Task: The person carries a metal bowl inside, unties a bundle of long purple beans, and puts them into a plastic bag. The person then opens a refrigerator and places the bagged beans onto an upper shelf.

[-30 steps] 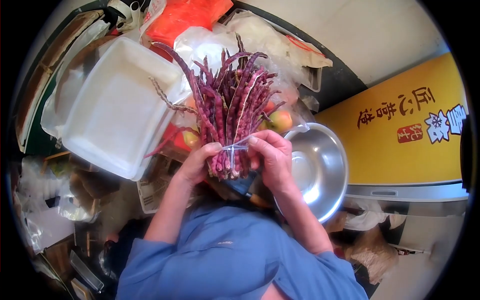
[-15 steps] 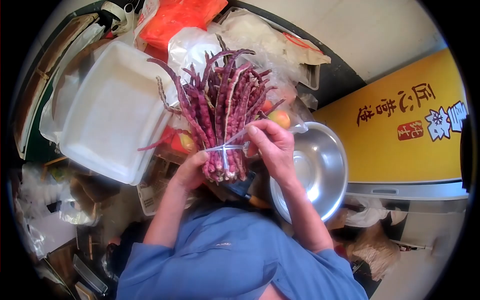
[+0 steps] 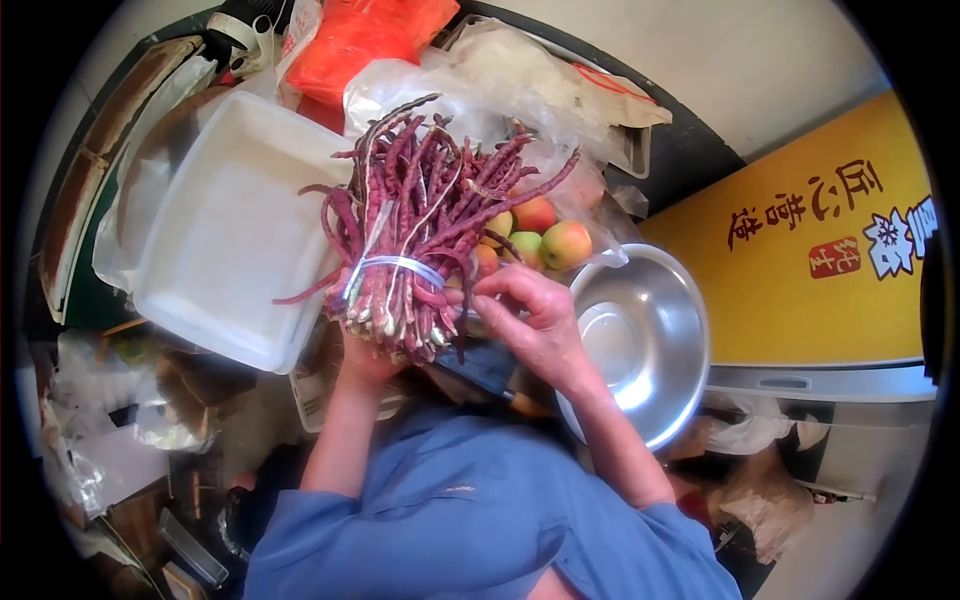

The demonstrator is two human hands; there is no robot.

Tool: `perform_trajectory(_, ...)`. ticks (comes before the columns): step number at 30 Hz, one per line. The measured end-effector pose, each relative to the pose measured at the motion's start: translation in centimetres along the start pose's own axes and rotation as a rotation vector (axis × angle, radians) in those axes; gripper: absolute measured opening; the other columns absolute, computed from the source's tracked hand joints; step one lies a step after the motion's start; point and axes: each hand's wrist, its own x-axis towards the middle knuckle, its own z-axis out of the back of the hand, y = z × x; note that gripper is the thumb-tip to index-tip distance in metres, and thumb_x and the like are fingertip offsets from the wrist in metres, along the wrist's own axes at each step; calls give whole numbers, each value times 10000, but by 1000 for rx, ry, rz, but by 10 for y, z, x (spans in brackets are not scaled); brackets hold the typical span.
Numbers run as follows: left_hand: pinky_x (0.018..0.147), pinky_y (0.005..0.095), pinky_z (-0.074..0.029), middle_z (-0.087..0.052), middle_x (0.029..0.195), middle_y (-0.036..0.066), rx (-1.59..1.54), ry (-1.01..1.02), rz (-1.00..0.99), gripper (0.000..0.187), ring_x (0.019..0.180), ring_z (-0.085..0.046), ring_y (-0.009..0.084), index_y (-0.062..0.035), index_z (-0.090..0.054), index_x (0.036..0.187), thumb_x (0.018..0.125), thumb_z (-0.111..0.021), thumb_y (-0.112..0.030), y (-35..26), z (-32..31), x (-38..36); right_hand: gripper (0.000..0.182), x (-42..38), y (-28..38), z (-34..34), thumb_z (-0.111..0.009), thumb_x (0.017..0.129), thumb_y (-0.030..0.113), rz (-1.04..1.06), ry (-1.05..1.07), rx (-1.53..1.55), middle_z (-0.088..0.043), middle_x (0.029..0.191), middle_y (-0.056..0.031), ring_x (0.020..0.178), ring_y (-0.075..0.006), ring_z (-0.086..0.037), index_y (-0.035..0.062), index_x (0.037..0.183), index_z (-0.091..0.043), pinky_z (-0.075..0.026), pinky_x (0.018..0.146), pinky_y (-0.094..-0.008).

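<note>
A bundle of long purple beans [image 3: 400, 220] is tied with a pale band [image 3: 405, 263] near its lower, cut ends. My left hand [image 3: 370, 358] holds the bundle from below, its fingers mostly hidden behind the beans. At the bundle's right side is my right hand [image 3: 533, 315], thumb and forefinger curved close to a dark bean that hangs down; a small gap shows between the fingertips, and nothing is visible in them. Behind the bundle, to the right, several red and green fruits [image 3: 567, 245] lie in clear plastic.
A white plastic tub [image 3: 235, 230] stands at the left. To the right are a steel bowl [image 3: 640, 340] and a yellow box [image 3: 790, 240] with printed characters. Red [image 3: 370, 45] and clear plastic bags lie at the back. A dark object lies below the beans.
The bundle has turned and shifted left, showing another side of the band. My left hand has slid beneath it. My right hand has let go of the band's end and moved lower; more fruits show.
</note>
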Motion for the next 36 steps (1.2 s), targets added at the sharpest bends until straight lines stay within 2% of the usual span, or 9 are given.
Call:
perform_trajectory(4, 902, 518, -488, -574, 1171, 259, -1, -73, -114, 764, 1040, -584, 404, 31, -454, 1277, 908, -331, -627, 5, 8, 2, 84, 4, 15, -4, -689, 789, 28, -58, 6, 47, -620, 755, -78, 624, -174, -581, 4, 859, -649, -448, 565, -279)
perform_trajectory(6, 946, 472, -472, -595, 1145, 232, -28, 64, -74, 777, 1026, -605, 364, 45, -464, 1258, 900, -304, -626, 3, -11, -1, 85, 7, 9, -5, -691, 789, 29, 10, -5, 3, -624, 761, -77, 623, -165, -581, 4, 860, -650, -447, 559, -273)
perform_trajectory(12, 945, 363, -477, -631, 1117, 153, 381, -48, -5, 690, 1017, -627, 243, 51, -518, 1221, 875, -506, -546, 14, -2, -4, 133, 14, 13, 0, -716, 766, 38, 86, -19, -30, -626, 801, -74, 622, -142, -570, 4, 876, -649, -442, 549, -258)
perform_trajectory(14, 800, 349, -546, -667, 992, 132, 579, -58, -12, 750, 865, -661, 228, 30, -550, 1184, 838, -530, -635, 17, -7, -4, 163, 15, 16, 1, -728, 751, 44, 75, -9, -17, -623, 814, -73, 616, -140, -563, 4, 887, -648, -442, 550, -258)
perform_trajectory(16, 862, 353, -527, -641, 1075, 132, 618, -80, -56, 792, 958, -640, 221, 24, -494, 1255, 796, -620, -610, 18, 0, -4, 223, 15, 19, 4, -751, 719, 54, 109, 29, -108, -607, 823, -65, 592, -134, -540, 7, 910, -646, -433, 539, -256)
perform_trajectory(18, 1002, 361, -431, -494, 1305, 116, 567, -51, -93, 834, 1187, -505, 225, -23, -308, 1410, 789, -713, -406, 17, -10, -4, 242, 14, 15, 6, -757, 710, 56, 145, 42, -135, -598, 816, -61, 576, -129, -528, 10, 920, -644, -425, 529, -255)
perform_trajectory(19, 1020, 364, -414, -485, 1316, 118, 573, -54, -96, 858, 1201, -491, 232, -17, -300, 1414, 778, -728, -402, 17, -11, -4, 262, 13, 13, 7, -763, 702, 59, 181, 51, -161, -589, 809, -57, 560, -124, -517, 13, 930, -643, -417, 519, -253)
perform_trajectory(29, 1012, 354, -410, -492, 1306, 114, 714, -113, -152, 941, 1195, -492, 228, -10, -315, 1404, 705, -794, -419, 20, -27, -6, 250, -4, 13, 9, -749, 714, 38, 61, -11, -116, -570, 784, -54, 560, -126, -512, 24, 939, -642, -406, 513, -268)
perform_trajectory(36, 979, 345, -440, -535, 1254, 104, 804, -70, -95, 996, 1135, -541, 206, -6, -354, 1374, 621, -838, -442, 14, -33, -10, 216, -6, 13, 14, -738, 740, 37, 76, 97, -124, -577, 793, -53, 610, -138, -541, 26, 936, -646, -420, 548, -268)
